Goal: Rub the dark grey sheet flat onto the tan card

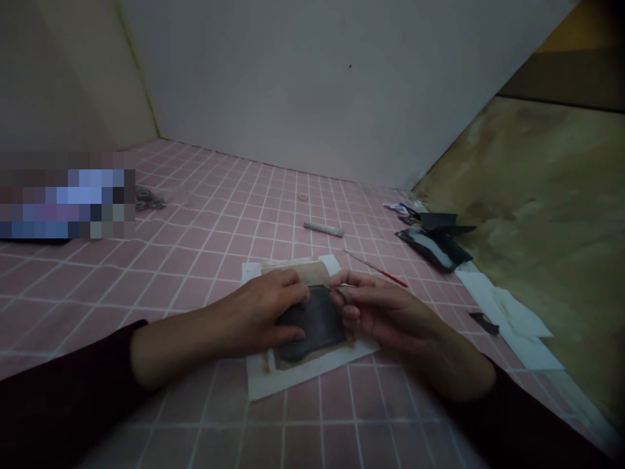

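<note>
A dark, flat piece that looks like leather (pixel 319 322) lies on a brownish board or sheet (pixel 312 273), with white paper (pixel 266 387) beneath. My left hand (pixel 266 309) rests over the left side of the dark piece, thumb and curled fingers pressing on it. At its upper right corner is my right hand (pixel 375 306), with fingers bent together in a pinch. Something small and brownish seems to sit between those fingers, but I cannot make it out. Just beyond the right hand lies a thin tool with a red handle (pixel 393 279).
A grey, narrow stick (pixel 323 229) and a small ring (pixel 303 197) lie farther back on the pink checked cloth (pixel 219 215). Black scraps (pixel 434 247) and white paper strips (pixel 517 319) are at right. Grey round objects (pixel 146 198) sit at left beside a blurred-out patch. A pale wall stands behind.
</note>
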A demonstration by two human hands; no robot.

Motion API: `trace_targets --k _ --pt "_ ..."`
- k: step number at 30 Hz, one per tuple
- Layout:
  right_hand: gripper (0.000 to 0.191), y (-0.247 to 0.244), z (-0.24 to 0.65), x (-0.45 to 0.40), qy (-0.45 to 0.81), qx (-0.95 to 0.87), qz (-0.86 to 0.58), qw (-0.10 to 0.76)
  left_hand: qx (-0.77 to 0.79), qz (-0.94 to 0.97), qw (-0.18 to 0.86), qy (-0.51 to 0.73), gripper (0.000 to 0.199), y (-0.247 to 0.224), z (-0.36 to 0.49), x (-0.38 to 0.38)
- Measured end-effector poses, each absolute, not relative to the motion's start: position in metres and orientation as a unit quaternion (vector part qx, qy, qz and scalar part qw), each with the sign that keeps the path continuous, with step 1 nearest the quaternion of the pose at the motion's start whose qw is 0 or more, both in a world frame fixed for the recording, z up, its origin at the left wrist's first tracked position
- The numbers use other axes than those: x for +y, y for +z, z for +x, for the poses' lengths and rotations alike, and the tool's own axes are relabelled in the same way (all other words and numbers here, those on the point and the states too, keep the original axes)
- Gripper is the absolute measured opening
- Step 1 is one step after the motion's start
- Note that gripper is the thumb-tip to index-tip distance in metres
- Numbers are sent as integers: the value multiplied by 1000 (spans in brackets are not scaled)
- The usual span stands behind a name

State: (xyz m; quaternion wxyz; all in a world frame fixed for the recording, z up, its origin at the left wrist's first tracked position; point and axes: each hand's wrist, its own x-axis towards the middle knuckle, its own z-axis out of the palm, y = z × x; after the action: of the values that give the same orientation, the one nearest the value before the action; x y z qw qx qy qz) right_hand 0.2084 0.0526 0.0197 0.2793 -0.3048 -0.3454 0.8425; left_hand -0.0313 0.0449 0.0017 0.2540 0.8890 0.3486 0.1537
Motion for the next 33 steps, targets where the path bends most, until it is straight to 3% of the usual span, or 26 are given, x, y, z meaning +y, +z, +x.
trace_targets --k 7,16,22,26,29,33 --pt "14 16 209 52 832 -371 -308 274 349 891 247 154 21 3 -31 44" --pt "20 14 206 49 753 -480 -358 274 351 888 252 154 21 2 -31 44" --pt "19 16 203 46 623 -615 -387 290 353 883 268 154 21 3 -32 43" --pt "7 20 204 44 480 -735 -397 267 345 884 269 164 20 3 -32 43" --pt "9 21 205 43 369 -805 -392 249 338 887 268 167 20 2 -33 44" --pt "12 19 205 41 324 -842 -377 208 338 888 263 166 21 1 -33 44"
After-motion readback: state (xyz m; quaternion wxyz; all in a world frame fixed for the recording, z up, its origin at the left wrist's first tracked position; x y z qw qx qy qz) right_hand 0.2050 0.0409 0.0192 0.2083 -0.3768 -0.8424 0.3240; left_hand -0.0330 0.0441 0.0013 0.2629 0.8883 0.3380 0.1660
